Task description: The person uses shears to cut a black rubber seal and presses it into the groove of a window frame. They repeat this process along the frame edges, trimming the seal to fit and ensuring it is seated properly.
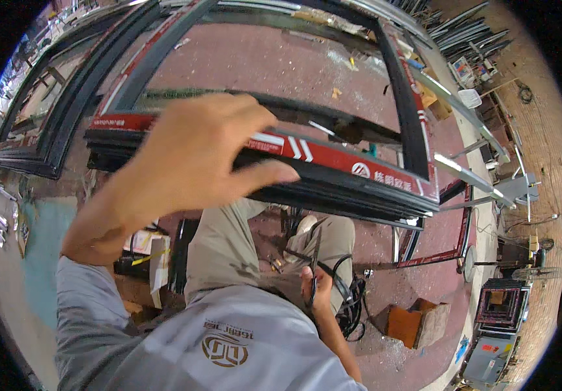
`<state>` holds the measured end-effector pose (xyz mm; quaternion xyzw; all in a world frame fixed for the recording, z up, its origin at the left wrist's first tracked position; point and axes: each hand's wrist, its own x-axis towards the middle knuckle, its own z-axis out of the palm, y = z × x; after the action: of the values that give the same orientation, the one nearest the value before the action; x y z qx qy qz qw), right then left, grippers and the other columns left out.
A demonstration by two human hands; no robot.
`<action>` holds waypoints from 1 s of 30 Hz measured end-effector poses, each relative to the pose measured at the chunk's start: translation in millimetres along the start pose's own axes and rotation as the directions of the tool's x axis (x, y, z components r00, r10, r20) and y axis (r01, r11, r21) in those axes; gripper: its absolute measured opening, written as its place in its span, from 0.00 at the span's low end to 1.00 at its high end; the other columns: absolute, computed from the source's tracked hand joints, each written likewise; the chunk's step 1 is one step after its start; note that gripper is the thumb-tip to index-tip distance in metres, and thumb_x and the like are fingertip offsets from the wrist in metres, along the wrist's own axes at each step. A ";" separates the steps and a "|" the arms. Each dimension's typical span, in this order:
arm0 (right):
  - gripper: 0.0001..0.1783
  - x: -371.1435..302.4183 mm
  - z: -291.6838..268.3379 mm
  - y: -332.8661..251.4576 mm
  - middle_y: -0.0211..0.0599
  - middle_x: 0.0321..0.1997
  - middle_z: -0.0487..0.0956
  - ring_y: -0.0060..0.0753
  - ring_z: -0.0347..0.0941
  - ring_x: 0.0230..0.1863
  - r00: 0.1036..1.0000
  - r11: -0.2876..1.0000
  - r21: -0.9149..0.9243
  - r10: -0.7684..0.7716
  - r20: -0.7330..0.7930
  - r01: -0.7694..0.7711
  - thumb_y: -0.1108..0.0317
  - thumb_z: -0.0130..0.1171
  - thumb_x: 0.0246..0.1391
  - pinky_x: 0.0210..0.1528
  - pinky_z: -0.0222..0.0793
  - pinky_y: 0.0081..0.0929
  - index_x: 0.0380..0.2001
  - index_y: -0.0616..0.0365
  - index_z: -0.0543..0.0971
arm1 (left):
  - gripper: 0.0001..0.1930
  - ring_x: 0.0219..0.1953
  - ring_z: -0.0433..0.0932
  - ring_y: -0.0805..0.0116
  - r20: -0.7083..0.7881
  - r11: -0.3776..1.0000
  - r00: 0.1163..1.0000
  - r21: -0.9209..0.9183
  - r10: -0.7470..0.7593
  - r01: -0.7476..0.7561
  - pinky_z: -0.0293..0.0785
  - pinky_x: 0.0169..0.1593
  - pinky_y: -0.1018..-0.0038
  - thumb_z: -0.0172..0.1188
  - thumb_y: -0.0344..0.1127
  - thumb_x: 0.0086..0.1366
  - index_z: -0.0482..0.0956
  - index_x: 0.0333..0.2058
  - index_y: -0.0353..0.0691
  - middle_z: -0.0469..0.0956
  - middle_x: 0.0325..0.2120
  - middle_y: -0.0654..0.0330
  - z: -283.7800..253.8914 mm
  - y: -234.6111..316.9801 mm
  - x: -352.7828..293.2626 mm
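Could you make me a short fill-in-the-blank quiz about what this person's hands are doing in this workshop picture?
1. The left hand rests on the near bar of a stack of dark window ____.
2. The band along that bar is ____ with white marks.
3. The right hand, low by the lap, holds a length of ____ rubber strip.
4. The person's shirt is ____.

Missing words: frames; red; black; grey
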<state>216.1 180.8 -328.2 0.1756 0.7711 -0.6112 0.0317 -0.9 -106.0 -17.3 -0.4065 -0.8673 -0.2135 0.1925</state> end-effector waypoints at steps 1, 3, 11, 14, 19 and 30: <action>0.27 1.5 3.3 1.3 0.25 0.13 0.68 0.20 0.64 0.13 1.000 1.000 0.000 -0.023 -0.001 0.023 0.45 0.60 0.64 0.16 0.58 0.23 0.24 0.58 0.74 | 0.28 0.35 0.80 0.46 -0.034 1.000 0.999 0.000 0.029 -0.029 0.77 0.40 0.58 0.71 0.56 0.56 0.81 0.42 0.36 0.79 0.32 0.50 8.4 6.4 5.7; 0.26 4.6 4.9 14.0 0.23 0.14 0.67 0.18 0.63 0.14 1.000 1.000 0.030 -0.002 -0.003 0.002 0.44 0.62 0.63 0.17 0.58 0.23 0.25 0.57 0.74 | 0.30 0.32 0.80 0.50 -0.046 0.996 0.996 0.043 0.079 -0.077 0.76 0.36 0.60 0.70 0.60 0.55 0.81 0.42 0.37 0.77 0.29 0.53 19.8 15.8 17.5; 0.24 3.1 16.9 0.5 0.18 0.17 0.67 0.14 0.60 0.18 0.998 0.998 -0.006 -0.061 -0.029 0.061 0.47 0.63 0.63 0.20 0.53 0.21 0.25 0.56 0.74 | 0.36 0.31 0.81 0.54 -0.026 0.969 0.972 0.087 0.233 -0.230 0.78 0.35 0.63 0.68 0.67 0.51 0.80 0.41 0.36 0.78 0.29 0.55 46.9 26.7 40.8; 0.25 2.1 10.0 8.9 0.18 0.20 0.67 0.15 0.60 0.24 0.999 0.998 -0.053 0.027 0.025 -0.026 0.46 0.62 0.64 0.24 0.54 0.23 0.24 0.57 0.75 | 0.38 0.34 0.82 0.53 -0.012 0.941 0.942 0.031 0.337 -0.336 0.79 0.37 0.64 0.71 0.68 0.46 0.79 0.38 0.35 0.80 0.32 0.53 41.8 12.8 45.2; 0.26 2.4 7.0 -2.0 0.20 0.19 0.67 0.17 0.61 0.25 1.000 0.988 -0.155 -0.004 -0.021 0.001 0.46 0.62 0.62 0.26 0.58 0.26 0.23 0.59 0.77 | 0.37 0.43 0.81 0.49 0.088 0.892 0.888 -0.055 0.452 -0.448 0.75 0.50 0.59 0.76 0.62 0.38 0.81 0.39 0.37 0.82 0.38 0.54 9.7 -75.0 59.8; 0.27 -7.6 -1.3 -25.3 0.23 0.16 0.66 0.17 0.59 0.22 0.997 0.990 -0.130 0.055 -0.059 -0.062 0.44 0.61 0.62 0.23 0.54 0.27 0.22 0.58 0.77 | 0.45 0.68 0.64 0.47 0.147 0.965 0.954 -0.043 0.261 -0.258 0.57 0.72 0.54 0.74 0.58 0.49 0.73 0.61 0.36 0.69 0.63 0.50 -4.1 -11.4 28.5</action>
<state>215.6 175.4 -302.3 0.2125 0.8049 -0.5526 0.0398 -26.2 -97.0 -1.8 -0.5341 -0.8158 -0.1652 0.1479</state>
